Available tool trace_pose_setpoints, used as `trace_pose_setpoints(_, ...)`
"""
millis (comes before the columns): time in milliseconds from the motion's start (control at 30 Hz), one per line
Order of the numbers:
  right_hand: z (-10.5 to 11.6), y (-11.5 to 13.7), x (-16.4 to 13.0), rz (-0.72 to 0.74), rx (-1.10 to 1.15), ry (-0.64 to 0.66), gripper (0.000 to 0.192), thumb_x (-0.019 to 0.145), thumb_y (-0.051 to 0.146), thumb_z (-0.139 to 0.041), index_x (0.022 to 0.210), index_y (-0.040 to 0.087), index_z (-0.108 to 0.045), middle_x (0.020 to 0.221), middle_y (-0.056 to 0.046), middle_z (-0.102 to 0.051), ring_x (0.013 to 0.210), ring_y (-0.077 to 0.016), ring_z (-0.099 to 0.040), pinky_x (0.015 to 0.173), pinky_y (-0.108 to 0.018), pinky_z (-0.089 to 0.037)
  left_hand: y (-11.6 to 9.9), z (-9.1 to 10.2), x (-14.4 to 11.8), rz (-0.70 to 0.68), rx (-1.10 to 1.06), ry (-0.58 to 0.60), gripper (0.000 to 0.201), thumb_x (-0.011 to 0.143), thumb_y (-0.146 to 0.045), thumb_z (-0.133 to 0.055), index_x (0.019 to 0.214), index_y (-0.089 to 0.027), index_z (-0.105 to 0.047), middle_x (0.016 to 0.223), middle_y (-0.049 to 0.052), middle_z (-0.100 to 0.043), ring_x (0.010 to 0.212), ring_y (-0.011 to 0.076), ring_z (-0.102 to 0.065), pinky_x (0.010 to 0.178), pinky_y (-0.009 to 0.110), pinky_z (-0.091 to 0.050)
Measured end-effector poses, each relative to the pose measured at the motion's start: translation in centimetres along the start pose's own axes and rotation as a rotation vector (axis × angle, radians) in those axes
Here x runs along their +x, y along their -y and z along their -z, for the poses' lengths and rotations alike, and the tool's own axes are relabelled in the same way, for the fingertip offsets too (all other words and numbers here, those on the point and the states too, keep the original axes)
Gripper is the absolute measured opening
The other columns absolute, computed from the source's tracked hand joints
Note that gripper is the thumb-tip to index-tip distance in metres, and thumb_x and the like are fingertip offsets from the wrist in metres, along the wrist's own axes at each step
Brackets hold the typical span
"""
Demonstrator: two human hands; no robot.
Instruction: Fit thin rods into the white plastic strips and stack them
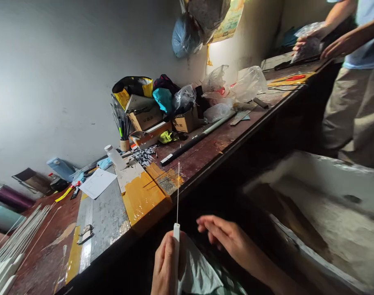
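Note:
My left hand (168, 260) is closed around a white rectangular handle (176, 241) held upright. A thin pale rod (178, 192) rises straight out of the handle's top. Beside that hand hangs a pale greenish cloth (197, 270); whether the fingers also grip it I cannot tell. To the right, my right hand (222, 233) is apart from the handle, its fingers stretched out and nothing visible in them. On the bench at lower left lie several similar white handles (4, 272) with long thin rods (27, 233).
The dark red bench (202, 159) runs diagonally, with a yellow-taped block (146, 198) at its near edge. Behind stand a plastic bottle (115, 157), boxes (146, 118) and plastic bags (250, 84). A foam box (328, 164) is at right. A co-worker (355, 73) handles a clear bag.

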State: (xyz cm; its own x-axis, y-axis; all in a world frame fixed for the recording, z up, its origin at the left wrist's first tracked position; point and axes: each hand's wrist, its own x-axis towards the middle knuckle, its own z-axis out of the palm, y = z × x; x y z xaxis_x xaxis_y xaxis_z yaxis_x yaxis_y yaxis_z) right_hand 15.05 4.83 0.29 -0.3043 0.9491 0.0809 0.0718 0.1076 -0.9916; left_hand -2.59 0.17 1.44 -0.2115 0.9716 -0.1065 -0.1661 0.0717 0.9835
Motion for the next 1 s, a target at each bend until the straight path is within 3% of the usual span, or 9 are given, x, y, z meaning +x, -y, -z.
trace_pose_setpoints(133,-0.4,3.4,2.4,0.073,0.276,0.080,0.040,0.090,0.047,-0.055,0.119,0.019,-0.061,0.104,-0.009,-0.067,0.070,-0.0134,-0.058,0.050,-0.021,-0.045,1.4,0.5,-0.4,0.048,0.118,0.137,0.050,0.082,-0.061,-0.051,0.093,-0.015,-0.067,0.052,-0.004,-0.037,0.047,0.0080,-0.026,0.043,0.021,-0.017)
trace_pose_setpoints(200,-1.0,3.8,2.9,0.054,0.366,0.101,0.036,0.086,0.046,-0.062,0.107,0.017,-0.067,0.093,-0.008,-0.070,0.066,-0.0127,-0.059,0.051,-0.021,-0.046,2.0,0.9,-0.2,0.050,0.152,0.130,0.049,0.080,-0.061,-0.054,0.092,-0.015,-0.069,0.060,-0.001,-0.045,0.053,0.0097,-0.033,0.046,0.021,-0.022)
trace_pose_setpoints(300,-1.4,3.4,3.0,0.029,0.441,0.019,0.027,0.083,0.041,-0.068,0.089,0.015,-0.071,0.076,-0.004,-0.071,0.060,-0.0110,-0.059,0.056,-0.022,-0.048,2.5,1.2,-0.1,0.029,0.168,0.118,0.044,0.080,-0.057,-0.058,0.089,-0.015,-0.069,0.061,-0.002,-0.045,0.054,0.0094,-0.033,0.049,0.020,-0.025)
trace_pose_setpoints(533,-1.2,3.1,3.1,-0.028,0.455,-0.105,0.029,0.075,0.042,-0.075,0.080,0.014,-0.071,0.071,-0.004,-0.072,0.055,-0.0101,-0.059,0.056,-0.022,-0.048,2.9,0.5,-0.5,-0.096,0.151,0.015,0.031,0.075,-0.045,-0.069,0.081,-0.015,-0.068,0.069,0.002,-0.061,0.063,0.0129,-0.047,0.059,0.021,-0.037)
trace_pose_setpoints(1000,-1.2,2.3,3.0,-0.038,0.468,-0.048,0.034,0.074,0.047,-0.075,0.081,0.015,-0.066,0.072,-0.002,-0.071,0.059,-0.0109,-0.063,0.060,-0.023,-0.052,3.3,-0.3,0.0,-0.158,0.126,-0.048,0.027,0.073,-0.043,-0.071,0.080,-0.016,-0.071,0.071,0.003,-0.065,0.068,0.0152,-0.055,0.066,0.021,-0.041)
